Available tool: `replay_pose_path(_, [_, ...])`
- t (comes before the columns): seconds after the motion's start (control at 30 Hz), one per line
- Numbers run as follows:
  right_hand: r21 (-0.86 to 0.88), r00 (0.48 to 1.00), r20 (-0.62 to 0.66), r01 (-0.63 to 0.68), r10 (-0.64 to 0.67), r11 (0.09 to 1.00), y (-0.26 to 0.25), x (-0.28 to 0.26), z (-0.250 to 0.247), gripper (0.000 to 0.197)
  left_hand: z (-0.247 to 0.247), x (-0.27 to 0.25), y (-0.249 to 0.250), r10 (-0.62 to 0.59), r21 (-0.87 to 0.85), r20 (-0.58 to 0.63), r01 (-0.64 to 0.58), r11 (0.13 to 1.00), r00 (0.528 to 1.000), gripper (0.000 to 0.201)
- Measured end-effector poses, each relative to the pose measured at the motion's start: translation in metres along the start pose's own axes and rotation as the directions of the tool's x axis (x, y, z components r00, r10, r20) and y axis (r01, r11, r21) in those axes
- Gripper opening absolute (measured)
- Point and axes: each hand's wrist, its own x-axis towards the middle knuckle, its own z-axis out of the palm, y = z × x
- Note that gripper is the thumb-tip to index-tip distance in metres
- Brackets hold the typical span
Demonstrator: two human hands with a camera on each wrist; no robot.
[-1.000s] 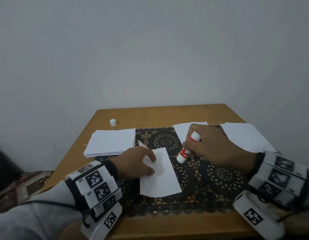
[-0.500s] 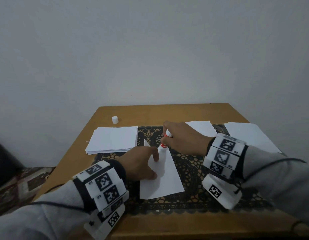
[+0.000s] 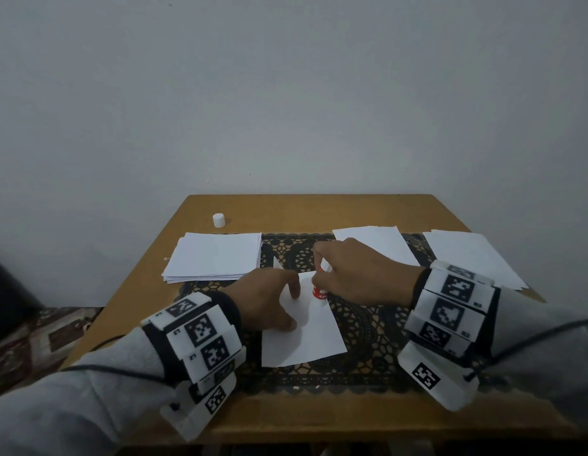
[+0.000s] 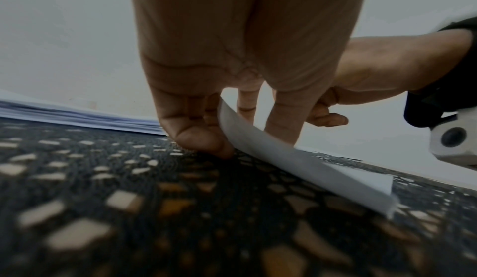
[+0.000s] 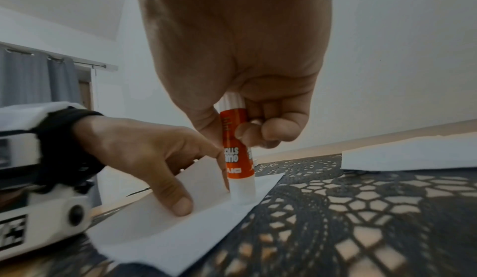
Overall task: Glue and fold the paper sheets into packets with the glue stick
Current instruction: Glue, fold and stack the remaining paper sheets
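On a black lace mat [image 3: 368, 327], the right hand [image 3: 361, 278] grips an orange glue stick [image 5: 238, 155] nearly upright, tip down on the far right edge of a white paper sheet [image 3: 306, 334], its long axis running away from the person, pinned by the left hand's [image 3: 263, 299] spread fingertips [image 5: 182, 207].

hands: 2, left hand [image 3: 269, 299], right hand [image 3: 361, 274]
glue stick [image 5: 238, 159]: 1
white cap [image 3: 219, 220]: 1
loose sheet [image 3: 306, 330] being glued: 1
paper stack [image 3: 217, 260]: 1, sheet count cannot tell
other paper piles: 2, middle pile [image 3: 378, 243], right pile [image 3: 467, 255]
lace mat [image 3: 368, 327]: 1
worktop [image 3: 319, 212]: 1
wrist rigs: 2
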Motion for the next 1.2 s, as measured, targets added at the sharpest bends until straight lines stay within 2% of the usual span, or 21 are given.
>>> replay_pose_path(0.2, [0.043, 0.999, 0.052, -0.007, 0.005, 0.999, -0.004, -0.029, 0.001, 0.012, 0.002, 0.003, -0.002, -0.002, 0.006, -0.006, 0.002, 1.0, 1.0, 0.042])
replay_pose_path(0.33, [0.064, 0.998, 0.061, -0.017, 0.013, 0.998, -0.005, -0.043, 0.0, 0.012, 0.003, 0.006, -0.004, 0.033, 0.016, -0.056, -0.032, 0.999, 0.998, 0.034])
replay_pose_path(0.4, [0.062, 0.996, 0.083, -0.026, 0.021, 0.998, -0.006, -0.047, -0.001, 0.017, 0.002, 0.006, -0.003, 0.076, 0.011, -0.122, -0.076, 0.997, 0.99, 0.026])
replay_pose_path(0.5, [0.071, 0.994, 0.104, -0.038, 0.031, 0.997, -0.008, -0.051, -0.001, 0.015, -0.009, 0.009, 0.0, 0.122, -0.095, -0.322, -0.16, 0.983, 0.939, 0.013])
replay_pose_path(0.53, [0.075, 0.995, 0.1, -0.035, 0.027, 0.997, -0.008, -0.052, -0.001, 0.013, -0.015, 0.011, 0.001, 0.118, -0.159, -0.375, -0.189, 0.969, 0.919, 0.013])
replay_pose_path(0.6, [0.077, 0.993, 0.112, -0.035, 0.026, 0.996, -0.008, -0.052, -0.001, 0.01, -0.028, 0.017, 0.002, 0.143, -0.265, -0.408, -0.267, 0.927, 0.902, 0.019])
replay_pose_path(0.67, [0.075, 0.991, 0.128, -0.041, 0.031, 0.996, -0.007, -0.053, -0.001, 0.015, -0.041, 0.02, 0.005, 0.255, -0.262, -0.374, -0.365, 0.893, 0.892, 0.027])
replay_pose_path(0.73, [0.092, 0.992, 0.126, -0.035, 0.023, 0.995, -0.005, -0.053, -0.001, 0.016, -0.052, 0.018, 0.009, 0.338, -0.219, -0.271, -0.4, 0.89, 0.901, 0.033])
replay_pose_path(0.8, [0.114, 0.993, 0.115, -0.03, 0.017, 0.993, 0.0, -0.053, -0.004, 0.015, -0.06, 0.014, 0.009, 0.358, -0.204, -0.091, -0.369, 0.907, 0.929, 0.037])
replay_pose_path(0.87, [0.115, 0.996, 0.088, -0.034, 0.024, 0.993, 0.009, -0.052, -0.009, 0.013, -0.064, 0.01, 0.005, 0.34, -0.224, 0.092, -0.313, 0.923, 0.936, 0.04])
replay_pose_path(0.93, [0.124, 0.999, 0.029, -0.039, 0.036, 0.992, 0.019, -0.049, -0.017, 0.014, -0.063, 0.004, 0.0, 0.297, -0.227, 0.188, -0.253, 0.941, 0.936, 0.044])
replay_pose_path(1.0, [0.133, 0.997, -0.046, -0.057, 0.063, 0.989, 0.03, -0.044, -0.025, 0.017, -0.057, 0.002, -0.002, 0.247, -0.181, 0.202, -0.211, 0.961, 0.948, 0.044])
replay_pose_path(1.1, [0.164, 0.981, -0.154, -0.094, 0.12, 0.982, 0.044, -0.037, -0.032, 0.018, -0.043, 0.004, -0.004, 0.173, -0.135, 0.091, -0.16, 0.978, 0.981, 0.044])
replay_pose_path(1.2, [0.157, 0.959, -0.219, -0.145, 0.178, 0.977, 0.051, -0.032, -0.032, 0.016, -0.031, 0.004, -0.005, 0.129, -0.089, 0.014, -0.127, 0.988, 0.992, 0.04])
